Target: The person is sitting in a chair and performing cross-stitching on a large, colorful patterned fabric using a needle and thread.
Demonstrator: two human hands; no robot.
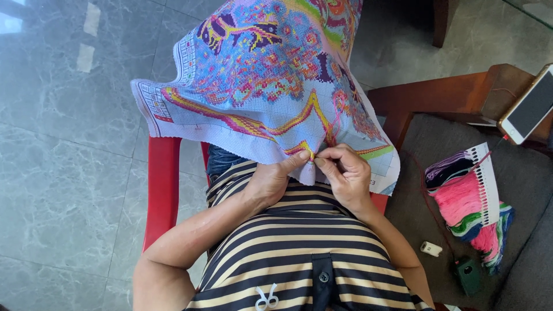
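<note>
The grey marble floor point(63, 144) is filling the left side and running off every edge there. Over it the cloth point(259, 80), a large cross-stitch canvas worked in blue, pink, yellow and purple, is draping down from the person's lap and spreading away from them; its far end is being cut off by the top of the frame, so the whole pattern is not showing. The cloth is hiding the knees and most of the red chair point(163, 190), of which only a side rail and a corner by the right wrist are showing. To the right a wooden seat with a grey cushion point(518, 184) is standing just beside the chair, partly out of frame. On it a card of threads point(469, 198), pink, green, purple and blue, is lying well apart from the hands, with a phone point(530, 106) on the wooden arm, half cut by the edge. Nearer the person a small white object point(431, 249) and a dark green one point(468, 275) are lying on the cushion; what they are is hard to tell. The left hand point(271, 181) is pinching the cloth's near edge between thumb and fingers. The right hand point(345, 173) is closing its fingertips on the same spot, touching the left; any needle there is too small to see.
</note>
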